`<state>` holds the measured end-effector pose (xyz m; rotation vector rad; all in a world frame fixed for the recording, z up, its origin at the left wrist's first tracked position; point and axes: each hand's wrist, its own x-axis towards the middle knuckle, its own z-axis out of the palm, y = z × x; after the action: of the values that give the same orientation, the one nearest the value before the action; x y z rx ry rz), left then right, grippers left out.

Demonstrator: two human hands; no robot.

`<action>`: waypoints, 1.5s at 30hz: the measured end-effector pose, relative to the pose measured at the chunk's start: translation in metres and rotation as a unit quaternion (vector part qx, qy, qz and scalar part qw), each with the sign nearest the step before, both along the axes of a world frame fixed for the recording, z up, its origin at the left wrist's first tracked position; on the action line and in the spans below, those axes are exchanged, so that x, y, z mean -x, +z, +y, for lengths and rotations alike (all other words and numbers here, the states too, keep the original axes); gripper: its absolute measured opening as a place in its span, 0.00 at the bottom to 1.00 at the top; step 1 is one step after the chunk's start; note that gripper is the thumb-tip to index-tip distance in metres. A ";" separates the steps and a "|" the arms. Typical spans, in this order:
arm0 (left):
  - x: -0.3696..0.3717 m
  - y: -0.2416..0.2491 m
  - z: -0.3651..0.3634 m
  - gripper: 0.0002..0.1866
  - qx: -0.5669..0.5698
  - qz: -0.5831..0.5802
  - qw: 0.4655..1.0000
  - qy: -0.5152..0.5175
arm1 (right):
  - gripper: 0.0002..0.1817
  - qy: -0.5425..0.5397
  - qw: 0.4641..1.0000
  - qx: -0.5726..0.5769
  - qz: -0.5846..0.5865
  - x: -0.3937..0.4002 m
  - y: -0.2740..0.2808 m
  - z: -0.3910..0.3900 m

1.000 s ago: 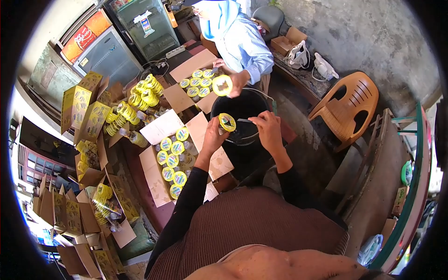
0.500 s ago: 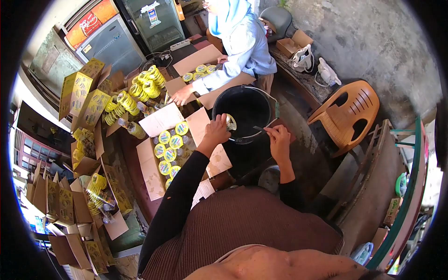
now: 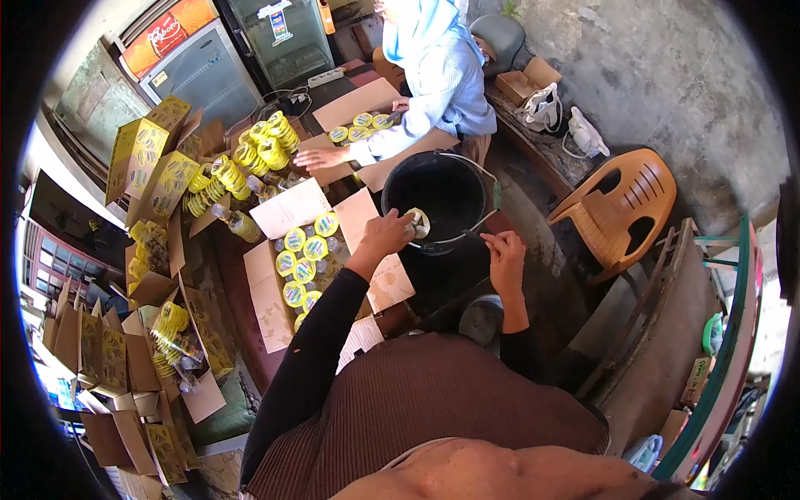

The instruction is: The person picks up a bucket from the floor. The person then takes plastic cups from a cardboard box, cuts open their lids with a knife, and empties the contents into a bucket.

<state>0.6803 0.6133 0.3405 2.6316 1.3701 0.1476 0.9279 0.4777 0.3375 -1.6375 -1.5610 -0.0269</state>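
My left hand (image 3: 385,236) holds a clear plastic cup (image 3: 417,223) at the near-left rim of a black bucket (image 3: 433,196). The cup's mouth faces up. My right hand (image 3: 505,254) is closed at the bucket's near-right side, its fingertips pinching a thin dark blade (image 3: 473,236). Left of my left hand, an open cardboard box (image 3: 267,304) holds several cups with yellow-green lids (image 3: 315,247).
A co-worker in light blue (image 3: 450,79) stands beyond another open box (image 3: 358,104). Yellow cup stacks (image 3: 229,177) and cartons (image 3: 146,158) lie left. An orange chair (image 3: 621,208) stands right, near a bench (image 3: 529,137).
The cup in my left hand has tilted and moved slightly right. My right hand has shifted a little right and down. The co-worker's reaching hand has moved up and lies flatter.
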 end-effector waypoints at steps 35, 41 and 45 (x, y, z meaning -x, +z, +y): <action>-0.003 -0.024 -0.004 0.18 -0.110 -0.216 0.967 -0.077 | 0.10 -0.254 0.963 0.093 -0.012 0.050 0.006 -0.186; 0.002 -0.009 -0.014 0.15 -0.161 -0.268 0.947 -0.076 | 0.11 -0.270 0.958 0.096 -0.002 0.059 0.008 -0.194; 0.010 -0.019 -0.012 0.12 -0.060 -0.253 0.963 -0.069 | 0.10 -0.245 0.967 0.072 -0.023 0.062 0.011 -0.193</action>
<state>0.6707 0.6010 0.3210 2.5133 1.0253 0.8408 0.8654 0.2845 0.3482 -2.1167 -1.1779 -0.2209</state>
